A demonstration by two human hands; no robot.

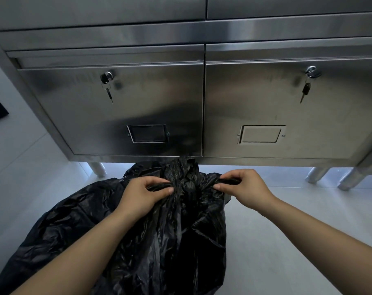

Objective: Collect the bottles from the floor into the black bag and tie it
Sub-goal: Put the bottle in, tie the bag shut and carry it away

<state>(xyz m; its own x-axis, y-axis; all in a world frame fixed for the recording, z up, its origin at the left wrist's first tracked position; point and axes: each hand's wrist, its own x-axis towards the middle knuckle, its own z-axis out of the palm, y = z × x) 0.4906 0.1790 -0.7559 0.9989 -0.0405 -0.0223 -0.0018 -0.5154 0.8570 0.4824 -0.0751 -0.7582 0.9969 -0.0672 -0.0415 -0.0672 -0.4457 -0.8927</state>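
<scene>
Two bare forearms reach forward over one black bag (pixel 121 231) slumped on the pale floor (pixel 287 220), long axis running from lower left up to its gathered neck. Left hand (pixel 142 193) and right hand (pixel 243 188) each pinch a twisted strand, pulled apart sideways across one knot (pixel 186 183). Behind: steel cabinet (pixel 138 107), two doors, two keys, three legs visible.

The black bag (pixel 138 231) is hiding its contents; the near edge is cutting off its lower part and both forearms.
</scene>
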